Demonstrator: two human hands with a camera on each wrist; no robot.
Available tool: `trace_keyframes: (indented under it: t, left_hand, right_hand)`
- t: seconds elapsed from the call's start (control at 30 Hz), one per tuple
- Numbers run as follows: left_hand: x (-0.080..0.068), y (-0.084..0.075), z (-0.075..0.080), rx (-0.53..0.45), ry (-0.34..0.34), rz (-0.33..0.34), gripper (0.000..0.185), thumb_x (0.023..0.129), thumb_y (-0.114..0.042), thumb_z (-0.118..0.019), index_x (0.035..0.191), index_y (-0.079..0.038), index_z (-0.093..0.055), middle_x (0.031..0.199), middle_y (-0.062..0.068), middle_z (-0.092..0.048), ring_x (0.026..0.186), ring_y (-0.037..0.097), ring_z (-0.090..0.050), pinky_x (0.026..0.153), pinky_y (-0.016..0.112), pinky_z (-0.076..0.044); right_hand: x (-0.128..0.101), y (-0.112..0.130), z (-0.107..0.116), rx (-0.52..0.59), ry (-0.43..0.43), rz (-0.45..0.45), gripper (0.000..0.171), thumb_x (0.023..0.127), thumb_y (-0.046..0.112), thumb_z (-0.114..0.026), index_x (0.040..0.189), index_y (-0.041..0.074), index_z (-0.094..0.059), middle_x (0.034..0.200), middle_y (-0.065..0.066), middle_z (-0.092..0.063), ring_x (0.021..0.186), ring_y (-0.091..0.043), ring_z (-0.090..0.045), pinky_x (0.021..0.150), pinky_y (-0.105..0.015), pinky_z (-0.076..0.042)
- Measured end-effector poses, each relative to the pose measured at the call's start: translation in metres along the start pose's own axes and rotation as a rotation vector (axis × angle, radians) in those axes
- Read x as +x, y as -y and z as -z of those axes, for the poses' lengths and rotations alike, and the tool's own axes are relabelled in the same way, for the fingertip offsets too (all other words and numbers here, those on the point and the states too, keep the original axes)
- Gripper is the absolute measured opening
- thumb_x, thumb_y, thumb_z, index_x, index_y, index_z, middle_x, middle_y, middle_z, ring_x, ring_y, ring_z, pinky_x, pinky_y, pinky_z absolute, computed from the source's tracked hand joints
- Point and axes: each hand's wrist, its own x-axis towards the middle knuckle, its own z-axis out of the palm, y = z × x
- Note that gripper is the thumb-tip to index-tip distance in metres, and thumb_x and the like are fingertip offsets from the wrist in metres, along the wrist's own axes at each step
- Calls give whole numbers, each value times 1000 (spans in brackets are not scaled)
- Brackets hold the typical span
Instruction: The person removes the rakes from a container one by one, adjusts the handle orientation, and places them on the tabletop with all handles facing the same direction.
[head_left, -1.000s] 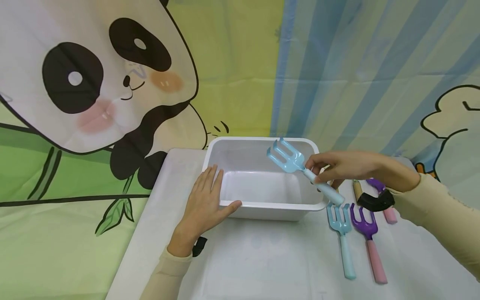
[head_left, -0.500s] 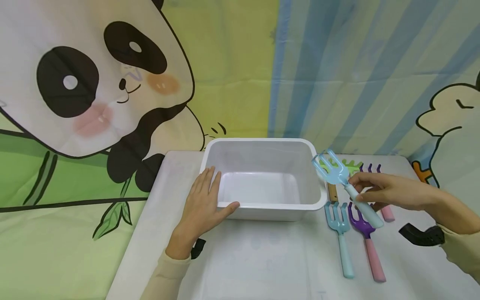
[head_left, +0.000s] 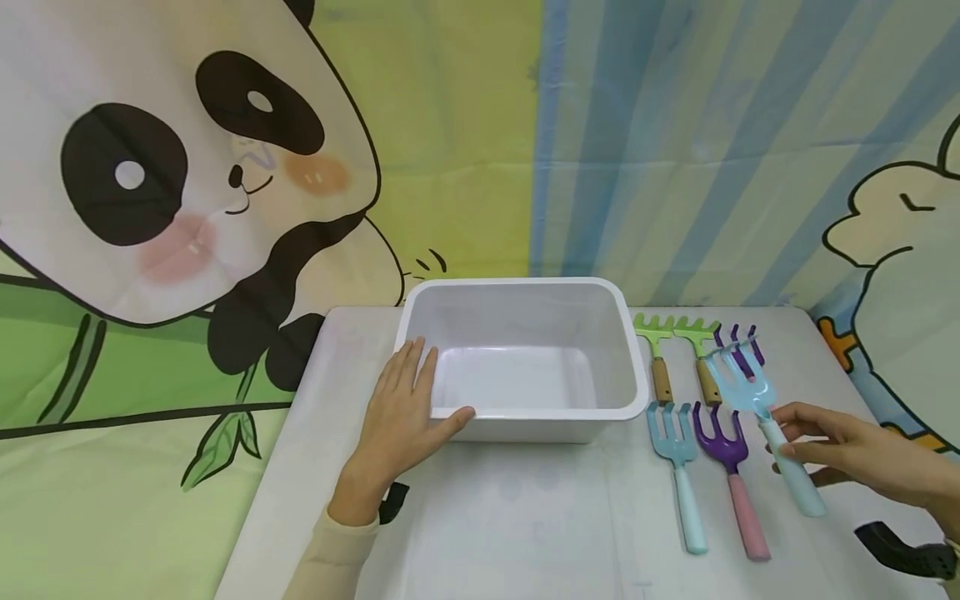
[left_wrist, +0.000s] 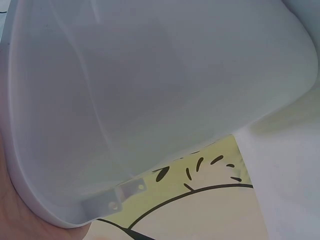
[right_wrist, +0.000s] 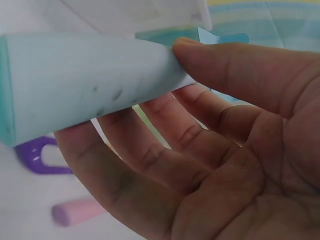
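Observation:
My right hand pinches the light-blue handle of a hand fork between thumb and fingers, at the table's right side, tines pointing up and away. Close up in the right wrist view, its handle shows a few dark specks. My left hand rests with straight fingers on the left front rim of a white plastic tub. In the left wrist view the tub's wall fills most of the picture. On the table lie another light-blue fork and a purple fork with pink handle.
Two green rakes with wooden handles lie right of the tub. Another purple-tined tool behind them is partly hidden by the held fork. A printed curtain hangs directly behind the white table.
My right hand has carried the light-blue hand fork from over the tub to the right and towards me, uncovering the green rakes. My left hand has stayed on the rim.

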Motion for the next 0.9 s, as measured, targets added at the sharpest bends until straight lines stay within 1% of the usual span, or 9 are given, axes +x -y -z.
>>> trace_keyframes:
  t: [0.13,0.27,0.43,0.63,0.7,0.9]
  left_hand:
    - [0,0,1,-1,4,7,102,90,-77,-44,143,10,-46,152,28,-38,143,42,-31,119,49,-20]
    - [0,-1,3,-4,17,15,102,90,-77,-44,143,10,-46,152,28,-37,144,41,-30,119,48,-19]
    - [0,-1,2,-7,15,10,102,90,-77,-43,143,10,-46,152,28,-37,143,42,-31,119,48,-19]
    - [0,-1,3,-8,-3,-2,101,91,-77,-41,142,10,-47,151,29,-39,142,43,-32,118,49,-20]
    - [1,-1,3,-11,-2,-1,101,91,-77,-41,142,10,-47,151,29,-38,142,43,-32,119,49,-20]
    - [0,-1,2,-10,13,10,102,90,-78,-42,143,9,-46,152,28,-38,143,42,-31,119,49,-19]
  right_hand:
    - [-5,-26,-4,79,-35,-78,45,105,15,-55,132,-14,-34,112,-19,-53,99,-32,-60,80,-57,-55]
    - [-6,-49,-11,107,-78,-151,55,103,20,-59,132,-16,-31,111,-18,-55,98,-31,-60,80,-60,-54]
    - [-11,-77,-21,126,-115,-255,63,102,26,-61,133,-18,-29,112,-17,-57,97,-30,-61,81,-58,-55]
    - [-16,-107,-35,168,-143,-399,65,101,23,-63,133,-19,-26,105,-15,-57,91,-29,-60,80,-52,-56]
    - [-18,-116,-38,189,-148,-426,63,101,21,-63,133,-19,-26,104,-16,-56,90,-29,-59,79,-52,-56]
    - [-20,-137,-41,229,-154,-461,59,101,20,-62,133,-18,-30,104,-17,-56,89,-29,-57,78,-48,-56]
